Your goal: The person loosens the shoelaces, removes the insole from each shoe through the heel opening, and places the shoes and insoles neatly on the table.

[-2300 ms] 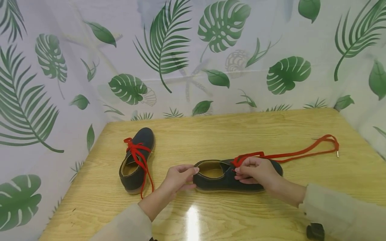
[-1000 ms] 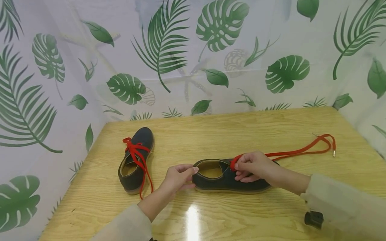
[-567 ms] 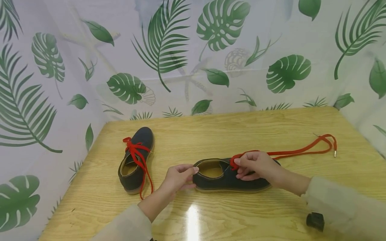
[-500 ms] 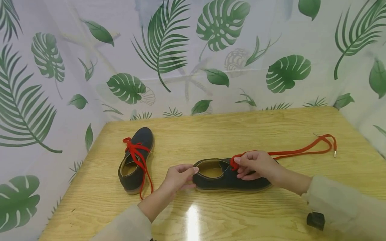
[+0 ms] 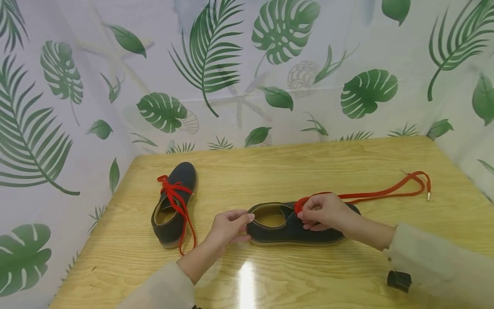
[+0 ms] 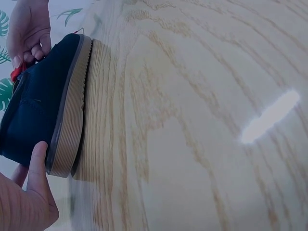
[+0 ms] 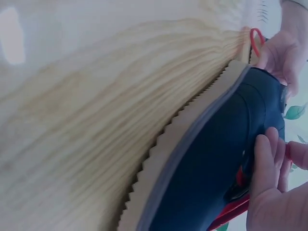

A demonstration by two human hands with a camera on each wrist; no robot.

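Note:
A navy shoe (image 5: 270, 236) with a tan sole lies lengthwise on the table, toe to the right. My left hand (image 5: 225, 229) grips its heel, thumb at the collar rim; in the left wrist view a finger (image 6: 37, 166) presses the side of the heel. At the eyelets, my right hand (image 5: 329, 212) pinches the red shoelace (image 5: 300, 205) between thumb and fingertips. Its other fingers rest against the shoe's upper (image 7: 216, 139) in the right wrist view. The long lace ends (image 5: 386, 193) trail right across the table, while the toe is partly covered by the right hand.
A second navy shoe (image 5: 182, 172) stands at the left, toe pointing away, its red lace (image 5: 178, 201) tied over it and hanging down to the table. Behind the wooden table (image 5: 293, 171) rises a white leaf-printed cloth (image 5: 231, 107), which also lines both sides.
The right hand's fingertips have shifted slightly at the eyelets, and the lace there has been drawn closer under them. Its trailing ends moved a little left. The left hand stays on the heel.

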